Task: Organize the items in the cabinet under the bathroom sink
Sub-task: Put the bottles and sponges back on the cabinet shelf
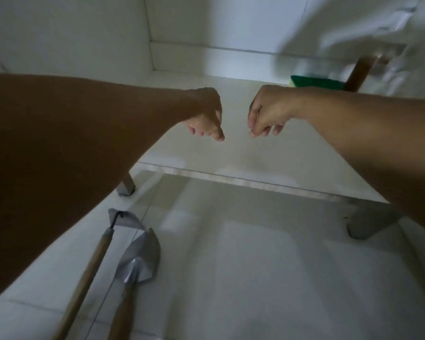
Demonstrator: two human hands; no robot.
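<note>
Fingers hang loosely curled on both the left hand [204, 116] and the right hand [265, 114], holding nothing above the white cabinet floor [231, 148], a green sponge [319, 82] at its back right, while a trowel [139, 256] and hoe [119, 220] lie on the tiled floor [255, 278] below

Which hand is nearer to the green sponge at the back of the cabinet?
The right hand. It hangs just in front and left of the green sponge; the left hand is farther left, beyond the right one.
</note>
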